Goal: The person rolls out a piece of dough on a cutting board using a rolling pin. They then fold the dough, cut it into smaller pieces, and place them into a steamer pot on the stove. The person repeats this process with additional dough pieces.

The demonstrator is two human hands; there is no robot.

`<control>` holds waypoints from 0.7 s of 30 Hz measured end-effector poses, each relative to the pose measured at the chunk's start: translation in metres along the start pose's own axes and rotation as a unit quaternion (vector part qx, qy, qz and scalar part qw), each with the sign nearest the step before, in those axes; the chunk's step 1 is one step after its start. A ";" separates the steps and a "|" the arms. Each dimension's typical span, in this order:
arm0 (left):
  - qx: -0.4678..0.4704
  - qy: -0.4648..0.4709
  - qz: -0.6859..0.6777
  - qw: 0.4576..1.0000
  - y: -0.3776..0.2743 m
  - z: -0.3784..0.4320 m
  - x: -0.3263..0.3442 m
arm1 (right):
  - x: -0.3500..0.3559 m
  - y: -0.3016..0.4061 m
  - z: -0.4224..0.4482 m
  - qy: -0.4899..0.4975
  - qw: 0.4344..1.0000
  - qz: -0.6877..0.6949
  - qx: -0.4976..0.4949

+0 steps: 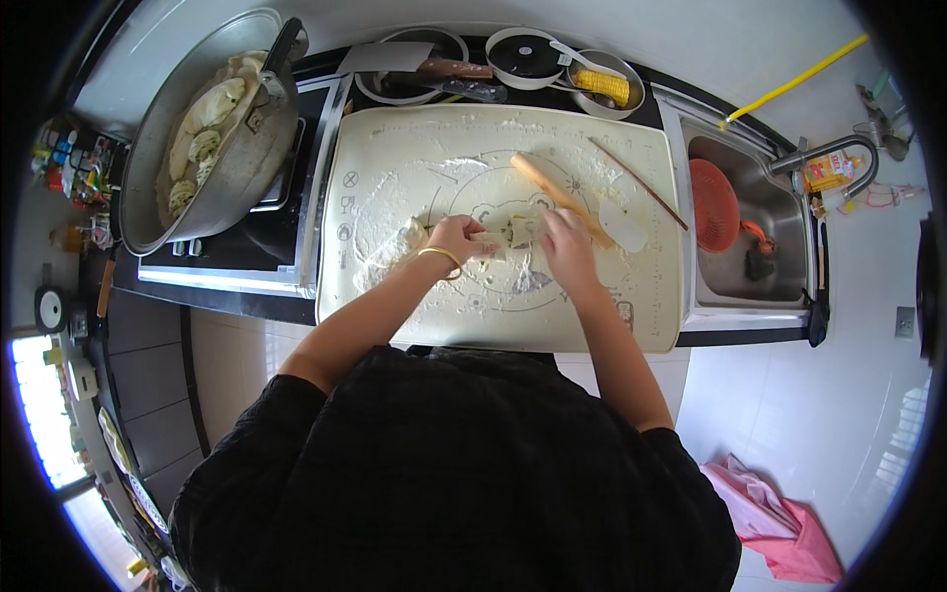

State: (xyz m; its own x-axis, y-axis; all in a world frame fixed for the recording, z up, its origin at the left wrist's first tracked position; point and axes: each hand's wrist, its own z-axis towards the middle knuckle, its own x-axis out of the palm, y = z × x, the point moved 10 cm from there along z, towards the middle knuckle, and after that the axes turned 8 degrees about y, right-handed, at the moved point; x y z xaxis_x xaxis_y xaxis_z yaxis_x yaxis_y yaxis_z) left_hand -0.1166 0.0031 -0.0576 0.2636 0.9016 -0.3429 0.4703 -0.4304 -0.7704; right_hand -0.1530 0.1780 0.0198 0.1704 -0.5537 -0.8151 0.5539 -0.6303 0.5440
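Note:
On a floured cream-coloured kneading mat, my left hand pinches one end of a short strip of dough with green flecks. My right hand is at the strip's other end; its fingertips are partly hidden, so its hold is unclear. A larger floury piece of dough lies just left of my left hand. Beyond my right hand a wooden rolling pin lies slantwise, with a white dough scraper to its right. A thin brown stick rests near the mat's right edge.
At the left, a large metal pot on the cooktop holds shaped dough pieces. Behind the mat are a cleaver, a knife with a black handle, a lidded pot and a bowl with corn. A sink holds a red colander.

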 end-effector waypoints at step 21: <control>0.048 0.070 -0.084 0.993 -0.014 -0.021 -0.009 | 0.066 -0.035 -0.007 0.165 0.925 0.262 0.218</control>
State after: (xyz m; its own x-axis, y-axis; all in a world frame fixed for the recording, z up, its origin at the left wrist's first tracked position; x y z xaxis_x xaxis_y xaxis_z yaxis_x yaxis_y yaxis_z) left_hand -0.1080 -0.0003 -0.0322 0.3051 0.9431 -0.1320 0.4362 -0.2616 -0.8610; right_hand -0.1550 0.1675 -0.0539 0.6029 -0.6943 -0.3930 -0.0445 -0.5210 0.8524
